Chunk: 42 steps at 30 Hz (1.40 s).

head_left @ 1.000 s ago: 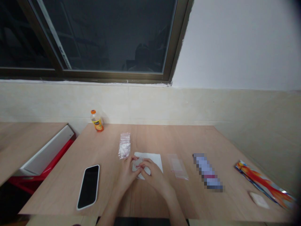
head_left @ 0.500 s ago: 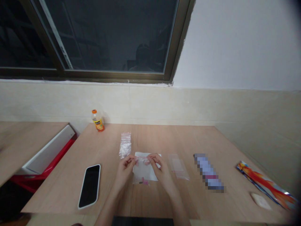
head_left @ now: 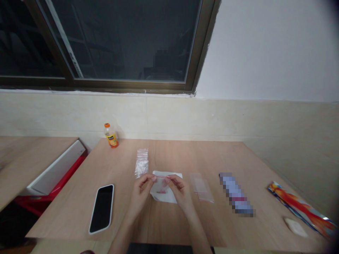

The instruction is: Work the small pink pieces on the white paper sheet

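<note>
**Desk [head_left: 79, 201], light wood, items as found.**

1. Left hand [head_left: 141, 195] and right hand [head_left: 180, 192]: both closed, fingertips pinching opposite sides of the top edge of a clear zip bag [head_left: 161, 185].
2. Bag: held between the hands, low over a white paper sheet [head_left: 171, 173], near centre; contains a small pink item [head_left: 162, 191], type unclear.
3. Stack of clear bags [head_left: 141, 164]: just far of the hands.
4. Smartphone [head_left: 102, 209]: left, face up.
5. Juice bottle [head_left: 111, 135]: far left, upright, orange cap.
6. Flat clear sleeve [head_left: 201, 187]: just right of the sheet.
7. Blurred packet [head_left: 235, 194]: right.
8. Orange-printed foil packet [head_left: 302, 210]: far right, beside a pale oval item [head_left: 295, 227].
</note>
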Motion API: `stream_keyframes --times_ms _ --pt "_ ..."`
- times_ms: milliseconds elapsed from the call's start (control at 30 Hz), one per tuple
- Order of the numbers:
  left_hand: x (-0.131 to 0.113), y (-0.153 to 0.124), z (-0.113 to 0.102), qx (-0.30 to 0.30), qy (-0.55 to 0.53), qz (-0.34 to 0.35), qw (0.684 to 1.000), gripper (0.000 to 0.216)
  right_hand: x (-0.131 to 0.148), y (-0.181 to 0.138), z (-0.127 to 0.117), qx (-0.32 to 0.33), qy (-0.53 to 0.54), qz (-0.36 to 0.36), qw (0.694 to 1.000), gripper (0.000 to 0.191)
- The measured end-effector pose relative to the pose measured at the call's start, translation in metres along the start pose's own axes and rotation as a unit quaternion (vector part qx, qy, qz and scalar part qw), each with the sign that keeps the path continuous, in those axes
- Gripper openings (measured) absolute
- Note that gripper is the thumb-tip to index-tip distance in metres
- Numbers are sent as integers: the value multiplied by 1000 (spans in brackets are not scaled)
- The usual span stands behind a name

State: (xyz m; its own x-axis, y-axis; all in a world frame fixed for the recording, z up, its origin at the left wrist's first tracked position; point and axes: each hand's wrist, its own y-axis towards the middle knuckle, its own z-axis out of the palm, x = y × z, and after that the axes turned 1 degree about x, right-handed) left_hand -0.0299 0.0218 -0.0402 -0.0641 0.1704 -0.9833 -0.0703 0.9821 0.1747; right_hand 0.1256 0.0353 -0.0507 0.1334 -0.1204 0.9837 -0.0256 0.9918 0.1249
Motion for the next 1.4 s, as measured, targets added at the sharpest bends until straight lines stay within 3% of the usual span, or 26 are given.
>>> stream_keyframes --times_ms 233,400,700,833,1000,1100,1300,1400 --pt "-4 2 -3 7 10 0 1000 21 -1 2 4 5 26 19 999 24" --pt "-8 2 -5 55 12 -3 998 21 -2 1 12 33 20 36 999 24" --pt "-6 2 -13 36 55 -18 998 24 10 5 29 53 -57 5 997 23" --pt "0 9 -23 29 70 -20 997 25 3 15 32 95 -52 22 994 26" --pt "21 28 -42 37 49 -64 996 27 -18 32 39 171 -20 43 984 34" --pt "43 43 -53 56 11 -108 992 31 -38 48 45 186 -28 48 981 37" --pt "87 77 -66 64 0 -124 990 34 -89 87 61 98 -112 17 989 31" --pt "104 91 -69 36 12 -111 993 36 -111 104 71 60 -136 25 989 27"
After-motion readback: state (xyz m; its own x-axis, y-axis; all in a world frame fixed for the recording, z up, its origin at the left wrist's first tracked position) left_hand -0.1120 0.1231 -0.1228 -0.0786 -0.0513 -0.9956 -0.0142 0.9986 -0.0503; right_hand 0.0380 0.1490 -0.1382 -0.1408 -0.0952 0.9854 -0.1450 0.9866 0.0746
